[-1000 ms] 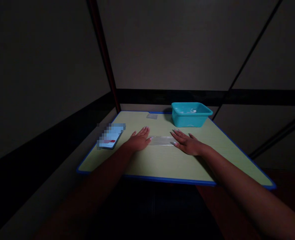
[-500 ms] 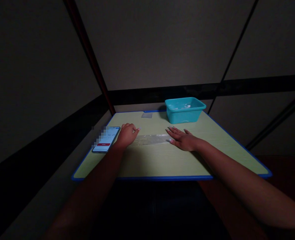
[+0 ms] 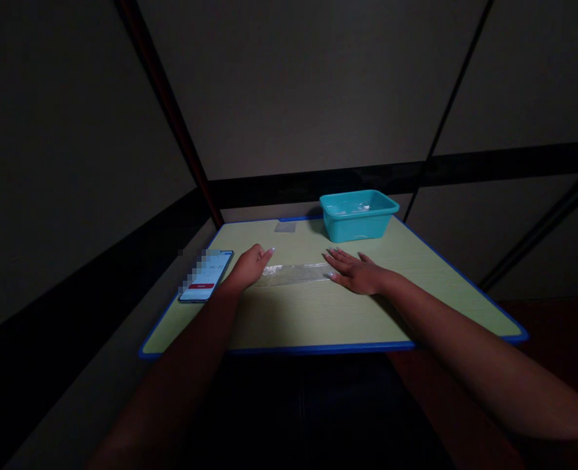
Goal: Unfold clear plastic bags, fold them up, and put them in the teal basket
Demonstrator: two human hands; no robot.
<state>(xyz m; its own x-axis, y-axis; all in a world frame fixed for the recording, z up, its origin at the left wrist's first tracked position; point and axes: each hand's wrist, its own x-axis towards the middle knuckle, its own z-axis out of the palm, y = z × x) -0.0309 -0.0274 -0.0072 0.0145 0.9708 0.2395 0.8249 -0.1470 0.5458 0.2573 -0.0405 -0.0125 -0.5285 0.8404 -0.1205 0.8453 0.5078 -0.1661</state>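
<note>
A long, clear plastic bag [image 3: 296,274] lies flat across the middle of the table. At its left end my left hand [image 3: 251,266] rests with the fingers curled into a fist and the thumb sticking out; I see nothing held in it. My right hand [image 3: 354,271] is palm down with its fingers spread, and covers the bag's right end. The undersides of both hands are hidden.
Beyond my right hand stands a turquoise plastic basket [image 3: 360,225] with clear plastic items inside. A small, flat, translucent packet [image 3: 285,227] lies near the table's back edge. To the left is a phone [image 3: 205,281] with its screen lit. The table [image 3: 328,326] has a blue rim.
The left hand's fingers have curled in more tightly, with the thumb pointing out. My right hand stays flat on the bag. The whole view has shifted slightly.
</note>
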